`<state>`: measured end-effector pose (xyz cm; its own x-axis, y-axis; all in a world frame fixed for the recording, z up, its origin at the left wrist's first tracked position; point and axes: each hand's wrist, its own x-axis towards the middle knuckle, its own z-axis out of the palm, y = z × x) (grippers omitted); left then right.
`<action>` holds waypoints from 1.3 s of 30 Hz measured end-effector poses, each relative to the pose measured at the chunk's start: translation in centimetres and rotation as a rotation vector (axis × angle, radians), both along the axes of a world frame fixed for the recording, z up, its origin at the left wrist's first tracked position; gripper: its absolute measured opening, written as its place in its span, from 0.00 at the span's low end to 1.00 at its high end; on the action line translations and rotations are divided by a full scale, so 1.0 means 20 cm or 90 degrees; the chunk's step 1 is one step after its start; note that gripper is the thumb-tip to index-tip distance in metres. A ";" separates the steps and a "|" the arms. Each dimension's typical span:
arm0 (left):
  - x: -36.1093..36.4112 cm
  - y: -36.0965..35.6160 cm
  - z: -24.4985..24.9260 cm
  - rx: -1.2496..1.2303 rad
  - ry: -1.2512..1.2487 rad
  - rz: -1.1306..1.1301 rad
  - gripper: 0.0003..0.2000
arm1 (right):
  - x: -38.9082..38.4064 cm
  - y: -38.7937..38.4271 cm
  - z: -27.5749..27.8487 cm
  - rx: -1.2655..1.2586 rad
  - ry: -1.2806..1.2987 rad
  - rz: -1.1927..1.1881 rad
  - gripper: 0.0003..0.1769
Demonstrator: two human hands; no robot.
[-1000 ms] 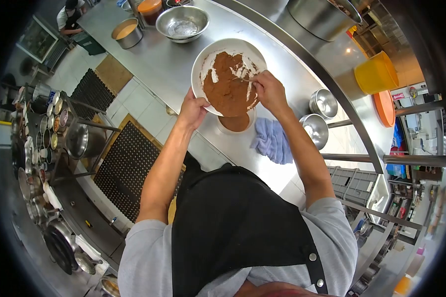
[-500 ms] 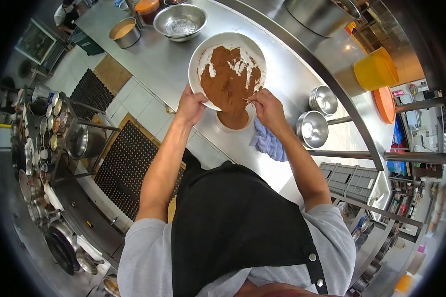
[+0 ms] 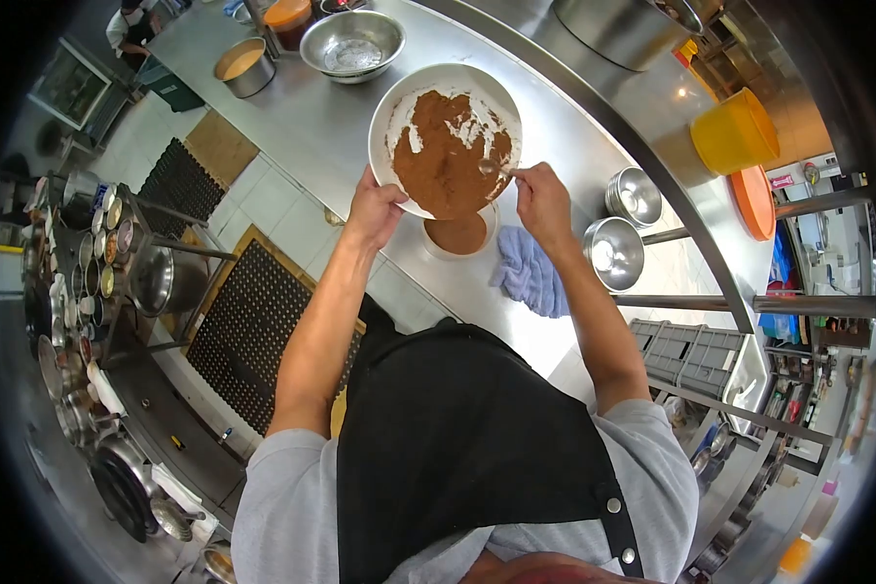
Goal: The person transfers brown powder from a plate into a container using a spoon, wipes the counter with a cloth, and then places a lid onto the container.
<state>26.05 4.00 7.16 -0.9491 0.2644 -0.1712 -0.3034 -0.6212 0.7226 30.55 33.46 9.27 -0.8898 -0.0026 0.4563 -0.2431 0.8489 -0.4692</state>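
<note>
My left hand (image 3: pixel 376 207) grips the rim of a white bowl (image 3: pixel 383 117), tilted toward me. Brown powder (image 3: pixel 443 161) covers much of its inside, with pale bare patches between. In my right hand (image 3: pixel 543 202) is a spoon (image 3: pixel 490 167), its head over the powder near the bowl's right side. Below the tilted bowl's near rim stands a smaller white container (image 3: pixel 492 229), holding brown powder too and partly hidden by the bowl. A blue cloth (image 3: pixel 529 273) lies crumpled on the steel table, just below my right hand.
On the steel table (image 3: pixel 311 136) stand a metal bowl (image 3: pixel 352 44) and a pot of orange-brown contents (image 3: pixel 244 66). Steel bowls (image 3: pixel 614 255) sit to the right, beside a curved metal rail (image 3: pixel 642 127). A yellow container (image 3: pixel 736 134) is farther right. A person (image 3: pixel 129 31) stands far left.
My right hand has shifted slightly right and up, bringing the spoon from the bowl's near rim back over the powder inside. My left hand and the bowl have barely moved.
</note>
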 end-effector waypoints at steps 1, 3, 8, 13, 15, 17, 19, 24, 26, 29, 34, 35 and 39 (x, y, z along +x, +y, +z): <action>0.00 0.00 0.00 0.005 0.009 0.000 0.42 | 0.02 0.00 -0.03 -0.009 0.002 0.026 0.10; 0.00 -0.01 -0.01 0.010 0.017 0.002 0.42 | 0.08 -0.04 -0.04 -0.050 -0.021 0.057 0.10; -0.02 0.00 -0.05 0.001 0.019 0.003 0.42 | 0.17 -0.09 -0.02 -0.105 -0.047 0.135 0.11; 0.00 0.00 -0.04 0.006 0.010 0.002 0.42 | -0.01 -0.05 0.08 -0.060 0.033 0.072 0.11; 0.01 0.01 -0.02 0.005 0.008 0.000 0.42 | -0.10 -0.04 0.07 -0.043 0.061 0.002 0.10; 0.02 0.01 0.00 0.011 0.000 0.007 0.42 | -0.10 -0.05 0.05 -0.055 0.030 0.006 0.10; 0.00 0.00 -0.03 0.010 0.012 -0.001 0.42 | -0.08 -0.06 0.00 -0.064 -0.004 0.013 0.10; 0.00 0.01 -0.01 -0.009 0.013 -0.003 0.42 | 0.09 -0.10 -0.10 -0.163 -0.090 0.097 0.09; 0.00 0.01 0.00 -0.001 0.019 0.002 0.40 | 0.14 -0.09 -0.09 -0.154 -0.092 0.100 0.09; 0.00 0.02 0.01 0.006 0.009 0.004 0.40 | 0.14 -0.07 -0.02 -0.110 -0.087 0.124 0.08; -0.01 0.02 -0.05 0.016 0.016 -0.020 0.41 | -0.11 -0.18 0.21 -0.048 0.054 0.163 0.08; -0.01 0.02 -0.05 0.017 0.014 -0.028 0.43 | -0.18 -0.22 0.25 -0.032 0.079 0.176 0.08; 0.00 0.03 -0.05 0.010 0.003 -0.035 0.43 | -0.40 -0.35 0.26 -0.013 0.093 0.228 0.10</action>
